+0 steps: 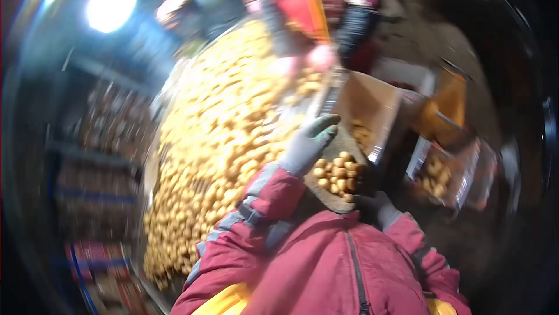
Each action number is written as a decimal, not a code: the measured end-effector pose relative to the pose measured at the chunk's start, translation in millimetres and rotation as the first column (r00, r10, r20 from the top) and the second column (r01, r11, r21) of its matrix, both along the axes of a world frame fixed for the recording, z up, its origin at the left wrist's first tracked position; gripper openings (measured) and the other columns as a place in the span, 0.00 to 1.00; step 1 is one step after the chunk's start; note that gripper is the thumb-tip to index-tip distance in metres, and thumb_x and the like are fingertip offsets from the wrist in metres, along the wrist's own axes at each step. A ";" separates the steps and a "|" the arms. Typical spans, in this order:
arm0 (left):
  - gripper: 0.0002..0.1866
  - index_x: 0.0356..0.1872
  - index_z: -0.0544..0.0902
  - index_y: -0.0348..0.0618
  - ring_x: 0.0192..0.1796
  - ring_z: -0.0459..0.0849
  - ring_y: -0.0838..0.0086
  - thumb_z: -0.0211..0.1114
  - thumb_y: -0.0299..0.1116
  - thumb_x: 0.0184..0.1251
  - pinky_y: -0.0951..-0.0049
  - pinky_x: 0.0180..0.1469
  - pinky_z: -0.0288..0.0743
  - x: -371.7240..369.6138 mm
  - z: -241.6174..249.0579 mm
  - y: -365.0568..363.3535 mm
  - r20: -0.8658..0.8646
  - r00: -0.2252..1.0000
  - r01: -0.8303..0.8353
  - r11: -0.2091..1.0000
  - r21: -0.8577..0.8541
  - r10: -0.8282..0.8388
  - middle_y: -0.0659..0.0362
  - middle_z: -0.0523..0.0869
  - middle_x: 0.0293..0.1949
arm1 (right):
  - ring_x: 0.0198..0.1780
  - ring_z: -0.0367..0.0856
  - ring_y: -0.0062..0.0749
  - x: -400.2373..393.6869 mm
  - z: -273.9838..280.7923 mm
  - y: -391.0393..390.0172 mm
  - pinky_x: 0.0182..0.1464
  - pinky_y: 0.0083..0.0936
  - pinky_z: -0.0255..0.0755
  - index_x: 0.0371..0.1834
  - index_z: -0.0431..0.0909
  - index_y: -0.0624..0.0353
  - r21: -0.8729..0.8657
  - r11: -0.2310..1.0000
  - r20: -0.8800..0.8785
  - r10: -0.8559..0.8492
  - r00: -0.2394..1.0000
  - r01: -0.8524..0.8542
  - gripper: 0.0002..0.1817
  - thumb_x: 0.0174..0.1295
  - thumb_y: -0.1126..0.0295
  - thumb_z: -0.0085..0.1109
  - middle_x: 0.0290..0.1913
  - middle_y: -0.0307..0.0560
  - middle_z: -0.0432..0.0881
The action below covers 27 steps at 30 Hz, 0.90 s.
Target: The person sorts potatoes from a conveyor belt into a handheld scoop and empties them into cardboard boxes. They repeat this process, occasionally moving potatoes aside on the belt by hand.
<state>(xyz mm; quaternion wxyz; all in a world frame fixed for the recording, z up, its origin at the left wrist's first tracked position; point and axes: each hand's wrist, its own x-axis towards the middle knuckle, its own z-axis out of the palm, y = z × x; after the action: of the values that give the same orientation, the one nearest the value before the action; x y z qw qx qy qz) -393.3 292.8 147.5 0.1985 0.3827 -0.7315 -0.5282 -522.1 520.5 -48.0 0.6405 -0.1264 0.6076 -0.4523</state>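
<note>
My left hand (308, 145), in a pale glove with green on the fingertips, reaches over the right edge of a wide heap of round yellow-brown items (215, 140). Its fingers are close together, and whatever they may hold is too blurred to tell. A small group of the same round items (338, 174) lies on a grey surface (335, 203) in front of my body. My right hand (375, 207), in a dark and grey glove, is beside the right edge of that surface. Its fingers are dark and hard to make out.
Beyond the heap, pink-gloved hands (320, 57) of other people reach in. An open carton (372, 102) with some items stands right of the heap. Farther right are a lined box (434, 178) and an orange container (445, 108). Stacked goods (110, 117) stand at left.
</note>
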 end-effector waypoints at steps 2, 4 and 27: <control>0.20 0.62 0.82 0.38 0.59 0.84 0.72 0.65 0.36 0.74 0.72 0.64 0.75 72.4 -15.3 -24.6 -0.082 0.982 -0.171 0.985 0.003 0.170 0.53 0.87 0.58 | 0.22 0.84 0.35 14.4 52.6 -35.6 0.24 0.32 0.77 0.38 0.85 0.69 0.032 0.997 0.075 0.064 0.995 -0.067 0.17 0.62 0.62 0.72 0.22 0.49 0.84; 0.21 0.62 0.81 0.36 0.59 0.84 0.69 0.66 0.36 0.73 0.71 0.64 0.75 136.1 -22.0 -29.6 -0.077 0.906 -0.415 0.909 0.031 0.416 0.50 0.86 0.58 | 0.15 0.80 0.37 24.1 74.8 -69.4 0.17 0.30 0.74 0.35 0.84 0.68 0.154 0.948 0.097 0.266 0.959 -0.278 0.17 0.64 0.60 0.72 0.19 0.51 0.82; 0.34 0.66 0.79 0.52 0.70 0.72 0.49 0.68 0.59 0.63 0.51 0.69 0.70 687.3 -161.8 -237.0 0.598 0.214 -0.541 0.603 -0.586 0.773 0.45 0.79 0.64 | 0.12 0.76 0.32 172.6 147.7 -264.7 0.13 0.25 0.68 0.37 0.84 0.65 0.339 0.866 -0.179 0.442 0.879 -0.367 0.13 0.65 0.63 0.68 0.18 0.49 0.82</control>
<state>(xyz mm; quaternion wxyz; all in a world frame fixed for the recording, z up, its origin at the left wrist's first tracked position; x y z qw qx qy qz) 294.1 55.7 -14.3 0.0909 0.8242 -0.5564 -0.0536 -349.4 255.8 99.7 0.6511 -0.2108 0.7035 -0.1914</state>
